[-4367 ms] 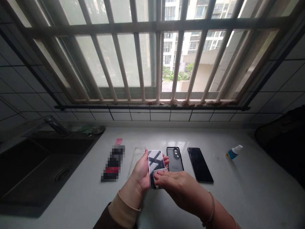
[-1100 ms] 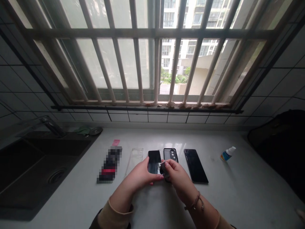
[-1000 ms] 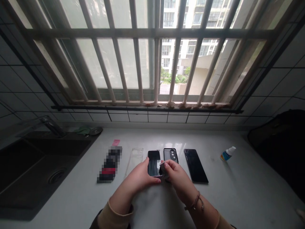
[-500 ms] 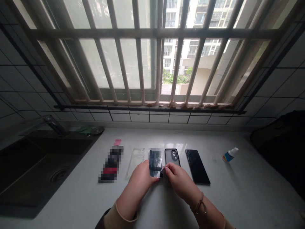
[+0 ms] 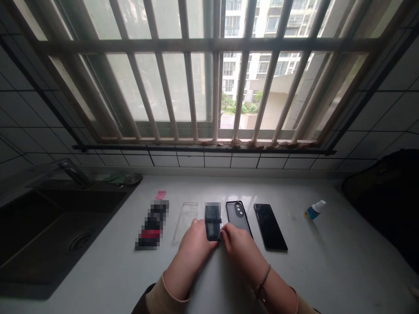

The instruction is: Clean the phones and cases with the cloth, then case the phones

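Phone [image 5: 213, 222] lies flat on the desk [image 5: 327, 257], left hand [image 5: 194, 240] holds it steady with curled fingers, right hand [image 5: 238, 246] pinches closed at its edge, held thing too small to tell.

We note glossy glass on the phone [image 5: 213, 221] nearest the hands and on the black phone [image 5: 270, 226], while the phone case [image 5: 238, 216] shows a matt grey back inside a shiny dark rim, and the clear plastic case [image 5: 185, 221] has a smooth sheen. The counter [image 5: 209, 189] reads as smooth pale stone with a soft shine, the small bottle [image 5: 313, 210] as white plastic. The blurred packet [image 5: 152, 224] may be printed card, but we cannot be sure.
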A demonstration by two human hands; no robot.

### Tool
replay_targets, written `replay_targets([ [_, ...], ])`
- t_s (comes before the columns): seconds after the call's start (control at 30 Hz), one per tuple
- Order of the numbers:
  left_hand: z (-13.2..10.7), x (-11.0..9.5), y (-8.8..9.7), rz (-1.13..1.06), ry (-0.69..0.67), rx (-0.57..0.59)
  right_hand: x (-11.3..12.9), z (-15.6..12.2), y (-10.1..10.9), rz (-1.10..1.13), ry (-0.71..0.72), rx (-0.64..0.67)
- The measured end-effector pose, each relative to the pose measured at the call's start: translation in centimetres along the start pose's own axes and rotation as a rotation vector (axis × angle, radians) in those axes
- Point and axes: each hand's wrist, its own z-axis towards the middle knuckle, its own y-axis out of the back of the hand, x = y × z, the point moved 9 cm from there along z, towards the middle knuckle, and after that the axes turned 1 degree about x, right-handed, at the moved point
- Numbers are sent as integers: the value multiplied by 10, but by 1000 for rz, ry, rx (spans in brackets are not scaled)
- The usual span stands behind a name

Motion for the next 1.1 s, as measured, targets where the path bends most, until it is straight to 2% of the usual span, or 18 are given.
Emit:
replay_targets([
  [0.17, 2, 2, -1, 54, -22, -49, 2, 0, -9, -153, 6, 2],
  [0.37, 3, 10, -3, 13, -13, -99, 5, -4, -5, -128, 30, -14],
  [0.43, 2, 12, -3, -4, 3, -105, 6, -5, 6, -87, 34, -43],
  [0.53, 1, 15, -1, -5, 64, -96, 2, -4, 32, 23, 29, -123],
  [0.63, 0, 12, 9, -13, 70, -142, -18, -2, 62, 65, -43, -248],
  [0.7, -1, 4, 18, -28, 22, -195, -33, 2, 71, 20, -90, -288],
  [0.77, -2, -6, 22, -47, -51, -217, -49, 6, 68, -63, -137, -259],
  [0.87, -5, -21, 18, -73, -159, -195, -64, 11, 56, -199, -188, -203],
  [1.1, -10, -37, -1, -108, -226, -114, -72, 16, 46, -289, -216, -175],
])
